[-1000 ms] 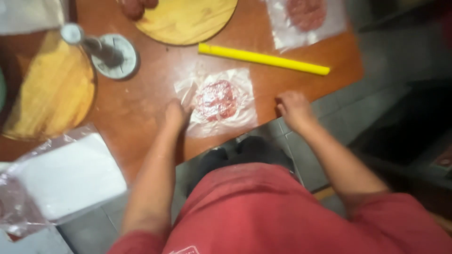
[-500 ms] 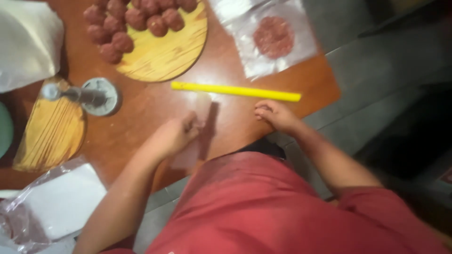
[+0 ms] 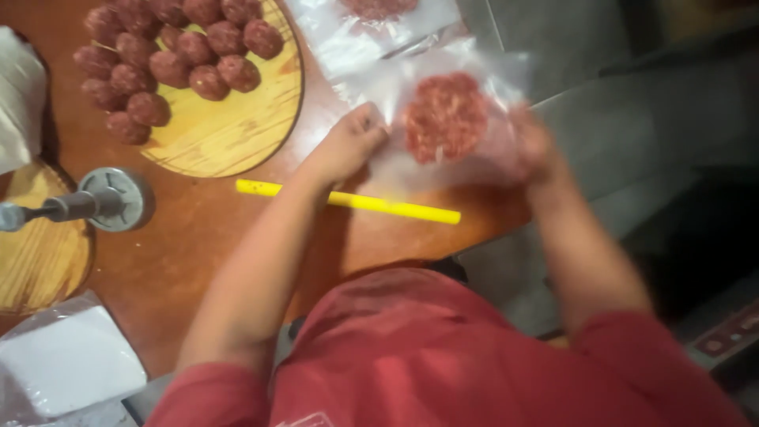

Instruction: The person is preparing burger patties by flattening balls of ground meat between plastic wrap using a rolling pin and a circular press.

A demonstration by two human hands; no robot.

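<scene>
Upper centre of frame: my left hand (image 3: 348, 146) pinches clear sheet (image 3: 379, 79) w/ flat meat patty (image 3: 445, 117); right hand (image 3: 534, 146) blurred, fingers can't tell

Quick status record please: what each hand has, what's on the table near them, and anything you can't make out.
left hand: grips the near-left edge of the plastic sheet
right hand: at the sheet's right edge, blurred; grip unclear
on sheet: flat meat patty
near edge: yellow rod on the wooden table
left side: round board with meatballs; metal press
</scene>
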